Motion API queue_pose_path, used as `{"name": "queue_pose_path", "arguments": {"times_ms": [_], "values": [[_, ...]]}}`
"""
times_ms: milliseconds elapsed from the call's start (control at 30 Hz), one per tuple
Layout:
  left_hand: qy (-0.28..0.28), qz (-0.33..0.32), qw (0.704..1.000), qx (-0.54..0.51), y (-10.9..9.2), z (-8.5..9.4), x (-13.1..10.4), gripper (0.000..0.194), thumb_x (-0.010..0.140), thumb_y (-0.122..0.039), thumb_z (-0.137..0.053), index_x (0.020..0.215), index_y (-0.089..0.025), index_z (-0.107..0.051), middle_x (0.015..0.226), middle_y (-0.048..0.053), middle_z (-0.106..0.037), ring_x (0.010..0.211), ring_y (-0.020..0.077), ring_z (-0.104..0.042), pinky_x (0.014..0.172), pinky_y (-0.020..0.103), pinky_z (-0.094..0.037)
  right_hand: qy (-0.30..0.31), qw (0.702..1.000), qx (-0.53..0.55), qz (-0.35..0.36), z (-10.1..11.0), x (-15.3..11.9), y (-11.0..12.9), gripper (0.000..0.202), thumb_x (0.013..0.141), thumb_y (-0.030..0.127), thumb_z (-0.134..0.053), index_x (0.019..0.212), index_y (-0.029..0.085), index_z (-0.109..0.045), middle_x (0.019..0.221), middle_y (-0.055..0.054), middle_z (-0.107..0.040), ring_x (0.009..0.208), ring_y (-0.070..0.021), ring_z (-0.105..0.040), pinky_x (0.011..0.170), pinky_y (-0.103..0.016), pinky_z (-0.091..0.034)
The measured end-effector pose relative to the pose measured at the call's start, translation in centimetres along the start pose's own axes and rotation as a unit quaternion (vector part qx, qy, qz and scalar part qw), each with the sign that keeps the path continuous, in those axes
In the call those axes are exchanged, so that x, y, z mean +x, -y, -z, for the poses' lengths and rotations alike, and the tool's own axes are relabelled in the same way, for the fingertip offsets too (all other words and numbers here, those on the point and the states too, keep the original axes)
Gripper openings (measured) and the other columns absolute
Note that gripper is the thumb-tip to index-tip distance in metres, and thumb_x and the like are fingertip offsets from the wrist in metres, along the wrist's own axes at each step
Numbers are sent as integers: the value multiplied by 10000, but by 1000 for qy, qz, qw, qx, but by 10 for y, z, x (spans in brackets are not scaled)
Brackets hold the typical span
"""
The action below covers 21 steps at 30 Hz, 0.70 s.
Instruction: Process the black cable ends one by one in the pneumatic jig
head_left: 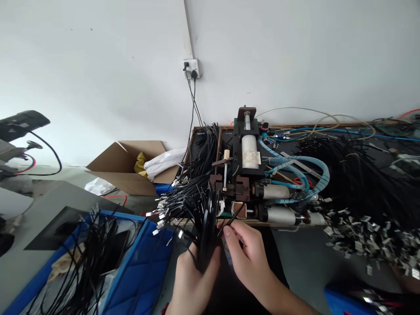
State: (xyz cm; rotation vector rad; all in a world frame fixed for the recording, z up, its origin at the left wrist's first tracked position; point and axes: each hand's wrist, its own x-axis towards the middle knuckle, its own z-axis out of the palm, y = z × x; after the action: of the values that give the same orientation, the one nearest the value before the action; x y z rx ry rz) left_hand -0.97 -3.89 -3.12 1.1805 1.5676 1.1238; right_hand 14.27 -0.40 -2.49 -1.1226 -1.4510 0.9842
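Black wires (206, 223) stand in a bunch in our left hand (196, 278), which is wrapped around them in front of the machine (251, 153). We pinch one thin wire (236, 214) between the thumb and finger of our right hand (247, 251), just beside the bunch. Past our hands, we see a heap of wires (200, 168) with shiny ends, left of the machine. A big pile (354, 175) lies to the right. Near our left side we see a blue bin (139, 258) and, farther back, a cardboard box (123, 181).
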Motion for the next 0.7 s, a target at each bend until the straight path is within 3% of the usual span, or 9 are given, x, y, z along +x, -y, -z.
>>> {"name": "queue_pose_path", "arguments": {"times_ms": [100, 167, 267, 367, 400, 467, 567, 633, 700], "values": [[22, -11, 1000, 19, 8, -6, -4, 304, 871, -469, -788, 1027, -212, -832, 847, 99, -845, 855, 350, -798, 775, 398, -642, -19, 1000, 8, -6, 0, -1, 0, 371, 1093, 319, -503, 741, 219, -565, 668, 21, -557, 603, -149, -512, 580, -279, -394], [36, -8, 999, 15, 7, -7, -3, 307, 881, -502, -774, 923, -201, -822, 772, 89, -816, 730, 313, -763, 672, 369, -623, -31, 1000, 5, 4, 2, -2, 1, 405, 1098, 303, -498, 703, 221, -532, 632, 33, -514, 572, -139, -490, 562, -276, -375], [43, 6, 999, -8, 2, -4, 4, 417, 902, -554, -752, 687, -197, -730, 599, 45, -706, 544, 216, -630, 526, 300, -527, -37, 999, 23, 12, 5, -4, 0, 342, 1110, 294, -497, 827, 208, -668, 635, 32, -540, 533, -131, -500, 530, -269, -366], [30, 10, 998, -56, -1, 4, 13, 395, 913, -550, -758, 751, -190, -745, 709, 52, -734, 670, 218, -666, 643, 297, -555, -28, 989, 144, -17, 0, -8, -5, 282, 1119, 328, -527, 1010, 219, -763, 715, 12, -617, 551, -125, -557, 562, -263, -415], [26, 13, 996, -79, -1, 7, 16, 360, 900, -537, -783, 817, -187, -766, 773, 59, -755, 732, 229, -682, 691, 305, -564, -13, 974, 225, -38, -3, -9, -7, 282, 1119, 352, -536, 1023, 225, -768, 749, 5, -641, 542, -117, -561, 564, -262, -427], [47, 22, 989, -138, -1, 13, 20, 348, 876, -523, -814, 860, -179, -768, 779, 58, -736, 720, 219, -656, 672, 307, -543, 29, 909, 406, -86, -11, -11, -11, 291, 1113, 399, -555, 997, 227, -759, 760, 3, -656, 493, -100, -526, 521, -250, -420], [130, 30, 963, -235, -1, 18, 25, 410, 893, -542, -778, 728, -181, -675, 628, 17, -584, 565, 163, -506, 549, 298, -430, 72, 808, 566, -150, -21, -11, -19, 307, 1081, 416, -622, 886, 203, -726, 636, 33, -584, 438, -83, -401, 449, -213, -356], [156, 31, 947, -280, -2, 19, 26, 415, 914, -541, -749, 723, -191, -634, 620, 6, -537, 556, 155, -471, 551, 304, -401, 82, 782, 590, -186, -24, -10, -25, 330, 1059, 412, -665, 823, 186, -706, 574, 52, -522, 443, -77, -341, 451, -197, -333], [147, 35, 940, -306, -2, 19, 27, 366, 914, -518, -759, 795, -192, -642, 630, -2, -532, 569, 156, -475, 570, 306, -400, 85, 767, 596, -222, -26, -9, -32, 340, 1039, 421, -694, 800, 179, -689, 563, 60, -502, 445, -71, -295, 449, -189, -307]]}}
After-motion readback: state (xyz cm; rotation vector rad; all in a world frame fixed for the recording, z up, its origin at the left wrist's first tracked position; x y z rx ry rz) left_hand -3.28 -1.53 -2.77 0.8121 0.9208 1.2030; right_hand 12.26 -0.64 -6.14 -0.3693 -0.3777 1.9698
